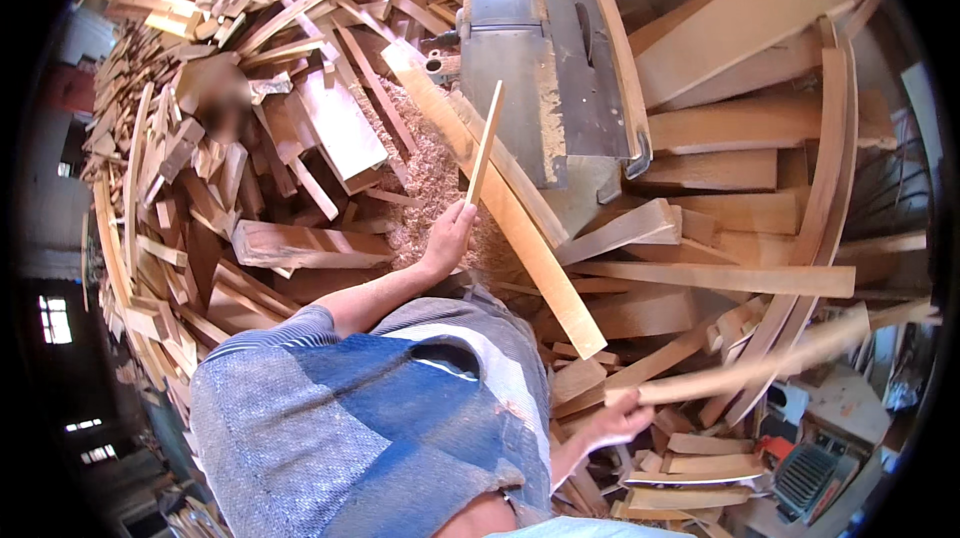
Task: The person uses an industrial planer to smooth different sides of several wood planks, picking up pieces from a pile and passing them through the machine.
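Observation:
My left hand (452, 236) is closed around the lower end of a thin wooden strip (486, 141), which points up and away from me. That strip crosses in front of a long pale plank (535, 260) lying slantwise against the machine's near edge. Out to the right, my right hand (618, 422) grips the near end of a longer wooden slat (755, 366), slightly blurred, which reaches toward the right rim. Ahead stands a woodworking machine with a grey metal table (500, 73) and a slot with a blade in it. Sawdust lies in a band along its top.
Offcuts (315, 245) are heaped high on the left, with curly shavings (425, 173) between them and the machine. Thick boards (735, 128) and a long curved timber (832, 158) are stacked on the right. A dark ribbed motor (808, 476) sits at the lower right.

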